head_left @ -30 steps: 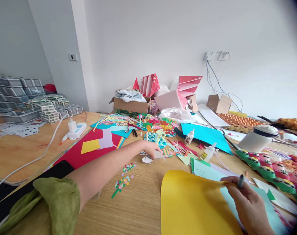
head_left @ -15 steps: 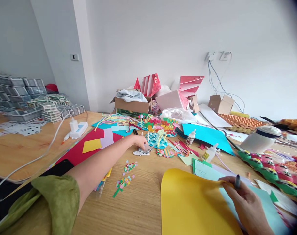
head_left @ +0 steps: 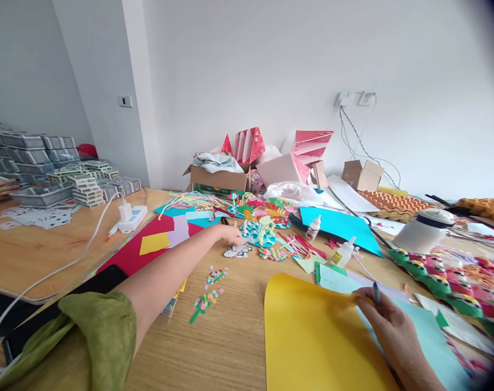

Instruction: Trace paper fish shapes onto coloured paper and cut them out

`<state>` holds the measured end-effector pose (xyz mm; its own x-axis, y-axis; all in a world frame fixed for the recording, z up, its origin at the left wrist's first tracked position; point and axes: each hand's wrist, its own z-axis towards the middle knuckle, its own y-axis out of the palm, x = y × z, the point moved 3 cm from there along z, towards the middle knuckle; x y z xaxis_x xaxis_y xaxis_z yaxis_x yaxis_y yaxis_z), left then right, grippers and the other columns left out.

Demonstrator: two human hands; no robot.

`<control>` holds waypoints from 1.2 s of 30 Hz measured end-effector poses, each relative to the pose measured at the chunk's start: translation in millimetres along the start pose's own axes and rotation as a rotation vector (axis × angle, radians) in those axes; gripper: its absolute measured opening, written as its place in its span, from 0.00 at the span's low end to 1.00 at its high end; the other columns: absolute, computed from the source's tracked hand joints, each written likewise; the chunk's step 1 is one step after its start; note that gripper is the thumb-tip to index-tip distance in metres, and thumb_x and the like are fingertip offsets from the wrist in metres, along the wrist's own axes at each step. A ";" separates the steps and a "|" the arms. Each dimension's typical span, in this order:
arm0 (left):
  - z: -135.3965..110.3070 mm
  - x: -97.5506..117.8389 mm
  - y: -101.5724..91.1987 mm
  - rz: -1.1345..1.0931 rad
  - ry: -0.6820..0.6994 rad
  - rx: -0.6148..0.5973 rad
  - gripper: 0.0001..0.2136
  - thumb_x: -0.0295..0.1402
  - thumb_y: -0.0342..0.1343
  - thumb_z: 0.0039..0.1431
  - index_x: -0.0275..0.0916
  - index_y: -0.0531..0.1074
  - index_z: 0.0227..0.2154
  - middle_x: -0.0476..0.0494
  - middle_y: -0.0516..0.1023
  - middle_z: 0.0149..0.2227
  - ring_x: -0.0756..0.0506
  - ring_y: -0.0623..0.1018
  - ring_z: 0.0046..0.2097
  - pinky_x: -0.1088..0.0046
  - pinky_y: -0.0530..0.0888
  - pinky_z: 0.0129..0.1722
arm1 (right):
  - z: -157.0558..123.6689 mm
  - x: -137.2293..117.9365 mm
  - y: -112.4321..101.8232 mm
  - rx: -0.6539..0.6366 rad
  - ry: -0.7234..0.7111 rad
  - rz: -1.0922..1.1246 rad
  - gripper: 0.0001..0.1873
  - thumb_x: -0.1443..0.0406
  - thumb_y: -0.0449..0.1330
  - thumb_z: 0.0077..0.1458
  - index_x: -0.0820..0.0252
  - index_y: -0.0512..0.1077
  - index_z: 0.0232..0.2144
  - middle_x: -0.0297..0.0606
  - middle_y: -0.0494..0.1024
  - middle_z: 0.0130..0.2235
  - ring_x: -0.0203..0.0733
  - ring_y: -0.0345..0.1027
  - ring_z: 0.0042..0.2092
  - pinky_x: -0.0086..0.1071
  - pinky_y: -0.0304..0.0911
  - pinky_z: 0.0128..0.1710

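Pinched at its upper right edge between the fingers of the right hand [head_left: 387,320], one yellow sheet [head_left: 320,336], curled, at the near side of the desk [head_left: 226,353], with one dark-tipped marker [head_left: 376,295] in the same grip. At the left hand [head_left: 229,235], reaching across the desk, black-and-white paper fish [head_left: 236,252], fingers bent downward, too small to tell whether pinching. Nearby, two white bottles [head_left: 343,252] with labels too small to read; one pale blue sheet [head_left: 418,331], faintly line-marked, partly under the yellow; far left, loose playing cards [head_left: 43,215], pips visible, values illegible.
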<state>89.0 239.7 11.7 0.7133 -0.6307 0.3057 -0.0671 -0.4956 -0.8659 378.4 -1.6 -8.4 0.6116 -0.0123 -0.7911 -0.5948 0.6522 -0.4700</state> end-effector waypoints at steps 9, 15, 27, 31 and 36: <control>-5.8 4.8 -5.1 -0.151 -0.004 0.167 0.14 0.36 0.51 0.58 0.34 0.66 0.44 0.43 0.69 0.45 0.42 0.72 0.43 0.62 0.71 0.40 | 0.6 2.6 1.4 -0.033 -0.012 -0.038 0.08 0.59 0.56 0.39 0.56 0.69 0.24 0.28 0.69 0.17 0.38 0.64 0.22 0.26 0.57 0.20; -29.5 32.6 -26.0 -0.350 0.050 0.430 0.13 0.36 0.50 0.58 0.34 0.66 0.43 0.43 0.70 0.42 0.44 0.72 0.40 0.64 0.72 0.37 | -1.0 -8.0 6.1 -0.082 0.050 -0.187 0.13 0.56 0.52 0.43 0.58 0.67 0.28 0.32 0.72 0.23 0.38 0.64 0.24 0.28 0.58 0.23; -109.6 120.4 69.0 -0.644 0.276 0.254 0.14 0.22 0.48 0.48 0.37 0.72 0.37 0.52 0.71 0.27 0.55 0.68 0.24 0.83 0.63 0.21 | 23.4 -53.0 48.0 -0.250 0.047 -0.452 0.05 0.66 0.54 0.50 0.61 0.70 0.29 0.30 0.70 0.23 0.37 0.65 0.27 0.28 0.58 0.25; -118.7 107.5 102.5 -0.702 0.182 0.197 0.17 0.21 0.47 0.46 0.37 0.69 0.41 0.53 0.70 0.25 0.54 0.70 0.23 0.82 0.65 0.21 | 27.2 -55.2 67.5 -0.314 0.052 -0.487 0.13 0.62 0.54 0.56 0.63 0.68 0.42 0.38 0.72 0.41 0.38 0.68 0.38 0.36 0.66 0.36; -115.9 97.9 126.9 -0.791 0.105 0.138 0.15 0.21 0.48 0.45 0.36 0.67 0.38 0.53 0.68 0.25 0.54 0.72 0.21 0.81 0.67 0.19 | 35.1 -65.3 77.8 -0.316 0.011 -0.486 0.14 0.62 0.54 0.57 0.61 0.66 0.45 0.39 0.70 0.46 0.41 0.67 0.42 0.40 0.65 0.40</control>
<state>69.5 45.8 -22.4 0.4439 -0.1801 0.8778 0.5214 -0.7447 -0.4165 310.4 76.6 20.5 0.8492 -0.2627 -0.4580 -0.3747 0.3114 -0.8733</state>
